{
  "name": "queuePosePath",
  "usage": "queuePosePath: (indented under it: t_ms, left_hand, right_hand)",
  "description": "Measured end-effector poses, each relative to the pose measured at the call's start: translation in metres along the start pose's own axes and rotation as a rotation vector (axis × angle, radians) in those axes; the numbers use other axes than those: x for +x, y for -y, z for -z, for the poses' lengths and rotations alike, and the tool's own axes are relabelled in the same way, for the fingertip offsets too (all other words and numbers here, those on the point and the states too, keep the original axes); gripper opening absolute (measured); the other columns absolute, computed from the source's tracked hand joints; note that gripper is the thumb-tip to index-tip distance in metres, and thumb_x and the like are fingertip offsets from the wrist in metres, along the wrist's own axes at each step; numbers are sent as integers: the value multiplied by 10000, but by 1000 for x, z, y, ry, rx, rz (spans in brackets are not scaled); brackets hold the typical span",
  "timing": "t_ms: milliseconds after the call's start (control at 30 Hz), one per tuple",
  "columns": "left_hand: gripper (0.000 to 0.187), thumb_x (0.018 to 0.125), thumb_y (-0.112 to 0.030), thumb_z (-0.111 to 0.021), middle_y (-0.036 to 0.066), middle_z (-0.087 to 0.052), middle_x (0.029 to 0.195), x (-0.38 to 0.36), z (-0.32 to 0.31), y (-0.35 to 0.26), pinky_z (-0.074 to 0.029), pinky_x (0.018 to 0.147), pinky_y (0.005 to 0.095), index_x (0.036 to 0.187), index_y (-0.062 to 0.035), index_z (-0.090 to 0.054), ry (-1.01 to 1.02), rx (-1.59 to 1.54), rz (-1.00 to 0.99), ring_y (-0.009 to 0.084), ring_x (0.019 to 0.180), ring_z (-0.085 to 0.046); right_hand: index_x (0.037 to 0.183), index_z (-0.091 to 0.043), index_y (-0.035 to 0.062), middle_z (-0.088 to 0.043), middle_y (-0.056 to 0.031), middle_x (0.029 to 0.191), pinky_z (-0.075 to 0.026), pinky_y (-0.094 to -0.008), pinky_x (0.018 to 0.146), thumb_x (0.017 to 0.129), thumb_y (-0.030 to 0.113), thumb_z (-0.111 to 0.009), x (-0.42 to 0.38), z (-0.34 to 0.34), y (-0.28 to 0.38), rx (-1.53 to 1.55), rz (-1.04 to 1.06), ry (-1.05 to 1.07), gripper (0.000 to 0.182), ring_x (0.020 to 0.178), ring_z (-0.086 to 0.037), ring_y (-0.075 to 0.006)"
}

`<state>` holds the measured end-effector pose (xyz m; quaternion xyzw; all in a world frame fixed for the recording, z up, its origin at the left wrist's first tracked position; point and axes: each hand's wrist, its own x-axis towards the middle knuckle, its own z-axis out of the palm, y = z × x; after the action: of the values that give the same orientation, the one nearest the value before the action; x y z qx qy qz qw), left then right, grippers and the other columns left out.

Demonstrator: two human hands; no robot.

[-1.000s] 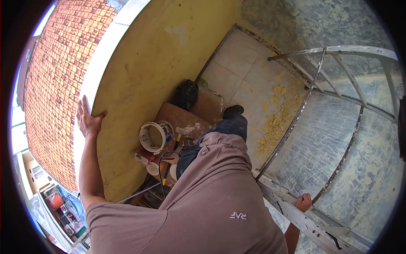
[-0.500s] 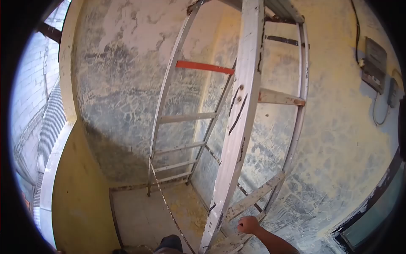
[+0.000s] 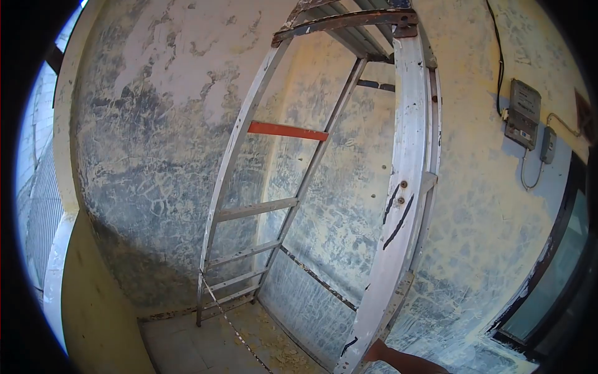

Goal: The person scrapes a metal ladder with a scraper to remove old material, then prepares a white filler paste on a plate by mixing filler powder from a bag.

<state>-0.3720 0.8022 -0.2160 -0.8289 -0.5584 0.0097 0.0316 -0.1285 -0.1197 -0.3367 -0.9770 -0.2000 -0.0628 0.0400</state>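
Observation:
A tall, worn aluminium stepladder [image 3: 403, 137] stands opened out in a wall corner, its white paint chipped and one rung red. From the lower right my right hand [image 3: 375, 351] reaches to the lower part of the nearer side rail. It is closed against the rail's right edge, with its fingertips partly hidden there. My left hand is outside the view. A speckled rope [image 3: 237, 330] runs from the ladder's far left leg down toward the bottom of the view.
Peeling, stained walls [image 3: 156, 156] rise behind and to the right of the ladder. A low yellow wall [image 3: 103, 305] borders the left. Paint flakes [image 3: 283, 349] lie on the tiled floor. An electric meter box [image 3: 523, 112] and a dark-framed window [image 3: 548, 274] are on the right.
My viewpoint has shifted, and more of the ladder's top shows. The nearer rail now covers most of the near-side rungs. My right hand sits lower, partly behind the rail.

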Motion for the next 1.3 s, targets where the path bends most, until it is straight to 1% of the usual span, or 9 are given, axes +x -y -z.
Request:
queuePosePath:
  t_ms: [133, 300, 633, 833, 967, 1000, 1067, 1133, 1300]
  left_hand:
    - [1062, 653, -588, -752, 197, -243, 1512, 0, 16, -5, -335, 961, 686, 1502, -308, -178, 122, 146, 62, 368, 1372, -252]
    - [1031, 562, -401, -747, 226, -354, 1438, 65, -58, 63, -240, 1101, 506, 1464, -199, -292, -282, -46, -142, 421, 1343, -277]
    - [821, 831, -618, -546, 205, -386, 1436, 51, -3, 22, -246, 1113, 467, 1433, -86, -377, -198, -332, -230, 358, 1345, -328]
    - [859, 833, -672, -501, 249, -354, 1449, 169, 10, -112, -276, 1099, 494, 1469, -125, -319, -304, -184, -184, 410, 1310, -372]
    - [975, 721, -527, -668, 272, -352, 1446, 378, -10, -241, -274, 1105, 407, 1471, -41, -278, -189, -116, -531, 391, 1321, -366]
    - [912, 762, -519, -643, 271, -397, 1407, 387, 4, -285, -313, 1077, 399, 1457, -35, -306, 82, -388, -483, 381, 1282, -411]
    - [791, 845, -502, -592, 270, -488, 1328, 398, 32, -378, -390, 1021, 384, 1430, -22, -363, 547, -919, -164, 359, 1203, -501]
    - [872, 839, -625, -501, 261, -446, 1372, 399, 43, -393, -375, 1021, 427, 1414, 16, -360, 195, -453, -147, 381, 1176, -505]
    - [870, 831, -615, -524, 254, -421, 1387, 430, 22, -389, -375, 1013, 450, 1423, -7, -336, 123, -317, -281, 376, 1194, -482]
  right_hand:
    - [627, -618, 70, -564, -124, 654, -470, -455, 580, 720, 301, -600, 2, 29, 16, 241, -12, 39, 249, 614, -580, -333]
    - [539, -539, 13, -457, -167, 571, -394, -460, 499, 620, 124, -598, 20, 49, 43, 168, -101, 134, 150, 526, -487, -368]
    - [554, -470, 19, -429, -143, 656, -334, -452, 607, 619, 81, -554, 16, 37, 42, 155, -194, 146, 122, 669, -456, -338]
    - [595, -463, 30, -425, -130, 660, -325, -436, 637, 700, 79, -557, 21, 43, 61, 73, -264, 176, 148, 666, -430, -325]
    - [1035, -589, 10, -552, -204, 998, -330, -486, 976, 860, 140, -524, 29, 65, 111, -179, -444, 55, 228, 1061, -471, -406]
    - [1164, -563, -2, -519, -260, 1190, -294, -493, 1058, 899, 183, -516, 25, 77, 125, -228, -537, 66, 326, 1214, -405, -433]
    - [1124, -607, -12, -564, -251, 1189, -357, -493, 1035, 879, 158, -540, -111, 102, 87, -403, -818, -183, 305, 1190, -476, -424]
    - [1122, -609, -13, -567, -251, 1187, -363, -492, 1029, 877, 157, -542, -91, 116, 127, -510, -942, -114, 305, 1185, -482, -422]
    - [1117, -613, -15, -575, -251, 1181, -378, -491, 1016, 871, 152, -548, -40, 125, 182, -588, -1135, 64, 305, 1172, -497, -419]
